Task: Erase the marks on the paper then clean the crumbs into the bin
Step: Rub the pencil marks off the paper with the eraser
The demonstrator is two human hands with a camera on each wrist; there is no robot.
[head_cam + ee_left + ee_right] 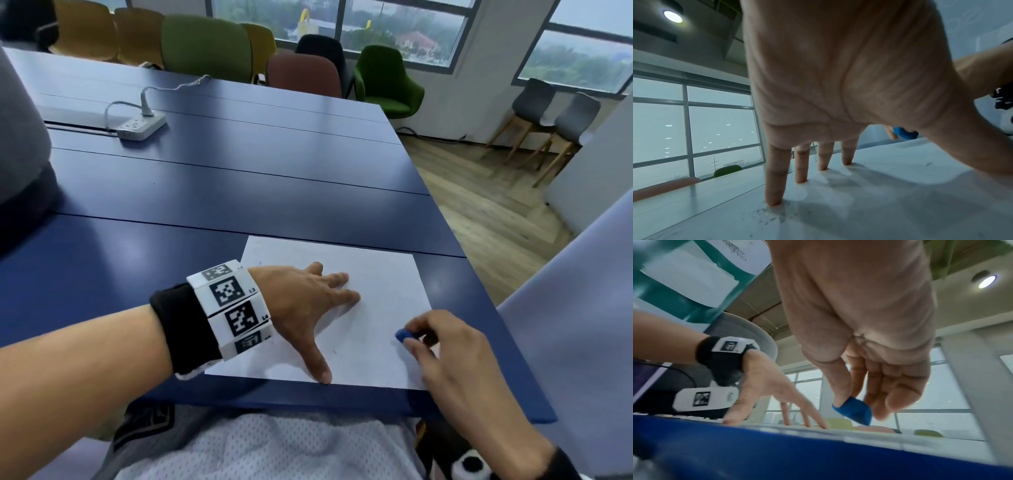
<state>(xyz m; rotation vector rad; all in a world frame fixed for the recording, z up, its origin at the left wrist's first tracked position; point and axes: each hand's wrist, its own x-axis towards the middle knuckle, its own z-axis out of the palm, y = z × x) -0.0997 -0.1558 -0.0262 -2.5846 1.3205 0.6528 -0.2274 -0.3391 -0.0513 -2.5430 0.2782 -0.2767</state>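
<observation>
A white sheet of paper (376,274) lies at the near right corner of the blue table (205,192). My left hand (308,301) lies spread on its left half, straight fingers and thumb pressing it down. My right hand (442,346) hovers at the paper's right edge and pinches a small blue eraser (402,335) between thumb and fingers. In the left wrist view dark eraser crumbs (772,217) lie by the little finger, and the eraser (904,134) shows past the palm. The right wrist view shows the eraser (854,410) just above the paper. A faint mark (334,352) sits near my thumb.
A white power strip (140,126) with its cable lies far left on the table. Coloured chairs (205,44) line the far side; wooden floor (479,205) lies to the right. A light panel (575,342) stands close on my right. No bin is in view.
</observation>
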